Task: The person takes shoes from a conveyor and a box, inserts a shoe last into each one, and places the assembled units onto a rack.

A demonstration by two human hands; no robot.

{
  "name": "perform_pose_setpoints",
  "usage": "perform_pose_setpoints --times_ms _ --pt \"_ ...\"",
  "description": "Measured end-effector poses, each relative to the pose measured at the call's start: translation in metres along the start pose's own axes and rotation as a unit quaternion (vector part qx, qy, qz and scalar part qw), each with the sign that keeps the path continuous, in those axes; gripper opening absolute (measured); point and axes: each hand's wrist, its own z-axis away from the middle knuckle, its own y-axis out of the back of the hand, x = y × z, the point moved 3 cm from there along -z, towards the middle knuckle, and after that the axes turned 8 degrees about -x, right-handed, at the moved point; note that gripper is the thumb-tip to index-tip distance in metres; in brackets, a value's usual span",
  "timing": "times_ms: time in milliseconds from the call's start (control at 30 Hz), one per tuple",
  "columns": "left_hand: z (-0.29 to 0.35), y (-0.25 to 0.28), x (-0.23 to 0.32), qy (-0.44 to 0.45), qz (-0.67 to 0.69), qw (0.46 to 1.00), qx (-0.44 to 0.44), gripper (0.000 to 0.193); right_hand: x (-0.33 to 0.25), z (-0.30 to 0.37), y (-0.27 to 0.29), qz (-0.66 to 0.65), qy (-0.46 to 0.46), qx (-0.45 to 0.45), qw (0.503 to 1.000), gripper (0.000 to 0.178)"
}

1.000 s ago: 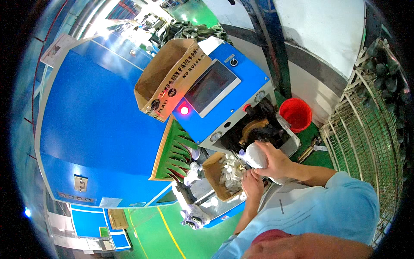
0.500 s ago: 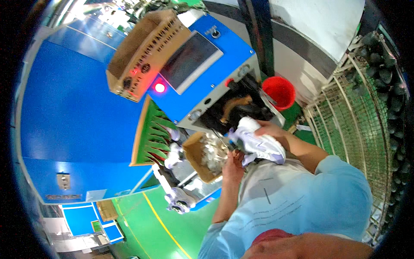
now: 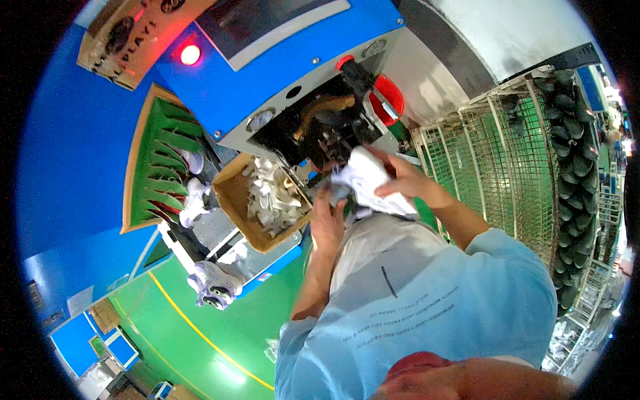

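A white and lavender sneaker (image 3: 375,183) is in front of my body, tilted, beside the machine's dark opening. My right hand (image 3: 407,180) is closed round it from the right, with fingers and thumb pressed on its side. My left hand (image 3: 326,220) is at the sneaker's left end, fingers pointing up and smeared by motion. Something greyish shows between that hand and the sneaker; whether I grip it cannot be made out. Just left of my left hand stands a cardboard box (image 3: 227,190) holding many small white pieces (image 3: 273,200).
The blue machine (image 3: 287,60) has a lit red lamp (image 3: 190,55), gauges and a dark clamp area (image 3: 327,120). Left are a green rack (image 3: 160,160) and other sneakers (image 3: 215,283). A red bucket (image 3: 388,100) stands behind. A wire cart (image 3: 493,167) with dark shoe-shaped forms (image 3: 567,187) is right.
The view has shifted, so the machine sits higher and the cart shows more. My right hand still holds the sneaker, now more upright. My left hand remains near its left end.
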Motion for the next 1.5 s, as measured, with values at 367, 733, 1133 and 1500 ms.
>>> perform_pose_setpoints --times_ms 367,733,1133,1500 --pt "-0.006 -0.002 -0.032 0.237 0.105 0.947 -0.191 0.049 -0.054 -0.111 -0.009 0.479 -0.252 0.068 0.838 0.103" --pt "0.012 0.043 -0.124 0.399 0.36 0.841 0.057 0.053 -0.021 -0.137 -0.019 0.61 -0.144 0.122 0.769 0.09" --pt "-0.029 0.01 -0.068 0.389 0.425 0.804 -0.151 0.044 -0.017 -0.088 -0.027 0.6 0.146 0.271 0.738 0.088" --pt "-0.013 -0.053 -0.013 0.388 0.629 0.508 -0.442 0.079 -0.065 0.041 -0.042 0.3 -0.22 0.063 0.926 0.087"
